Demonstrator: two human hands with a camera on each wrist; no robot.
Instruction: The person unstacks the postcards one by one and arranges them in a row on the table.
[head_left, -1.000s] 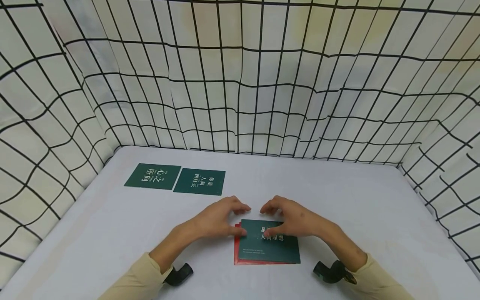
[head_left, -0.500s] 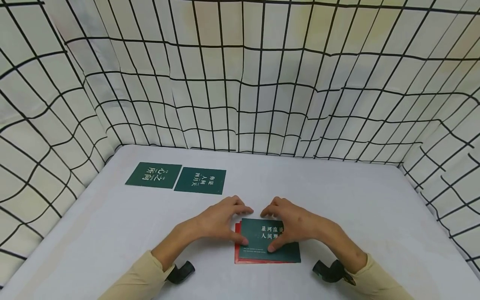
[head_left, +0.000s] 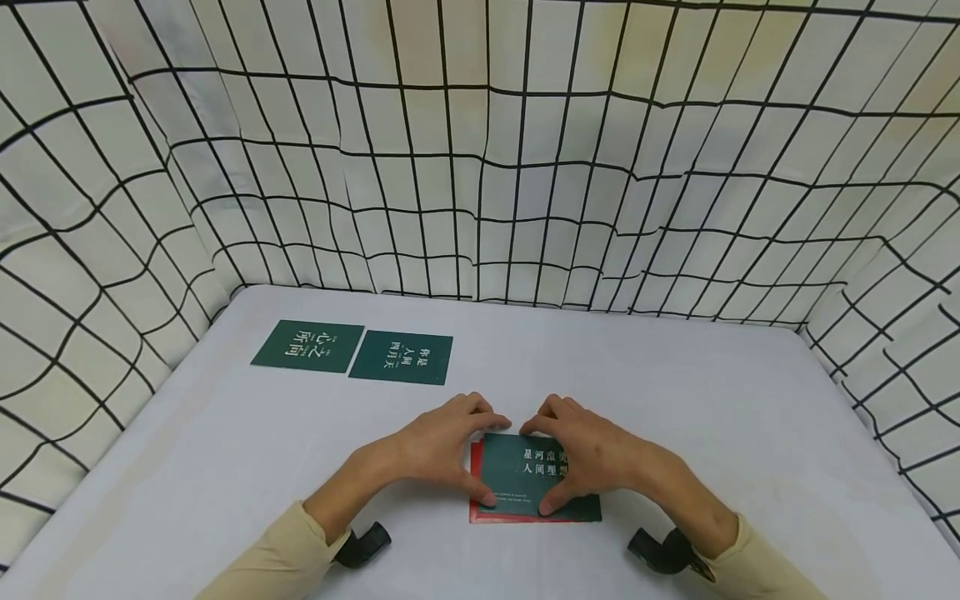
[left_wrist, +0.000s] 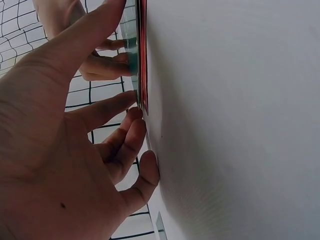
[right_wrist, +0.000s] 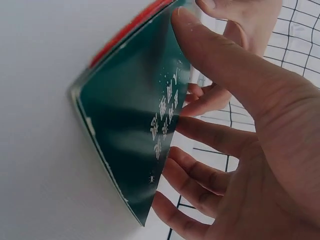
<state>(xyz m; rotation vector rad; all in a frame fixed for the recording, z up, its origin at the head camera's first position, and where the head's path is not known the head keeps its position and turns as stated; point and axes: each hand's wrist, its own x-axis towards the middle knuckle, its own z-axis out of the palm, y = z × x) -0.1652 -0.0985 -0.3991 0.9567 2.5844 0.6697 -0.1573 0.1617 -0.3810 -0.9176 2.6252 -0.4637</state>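
Note:
A dark green card (head_left: 517, 477) with white characters lies on top of a red card (head_left: 475, 460), which peeks out along the left and near sides. My left hand (head_left: 441, 444) spans the green card's left part, thumb near its front left corner and fingertips at the far edge. Likewise, my right hand (head_left: 596, 454) holds it from the right, thumb near the front edge, fingers along the back edge. In the right wrist view, the green card (right_wrist: 117, 120) sits over the red one (right_wrist: 127, 35). The left wrist view shows the stack edge-on, its red edge (left_wrist: 144, 60) lowest.
Two more green cards, one at far left (head_left: 307, 346) and another beside it (head_left: 401, 358), lie on the white table (head_left: 675, 375). Black grid netting (head_left: 495, 167) over white cloth encloses the back and sides.
Both thumbs have slid toward me across the green card, to near its front edge. The fingers stay around its far edge, and the stack has barely moved.

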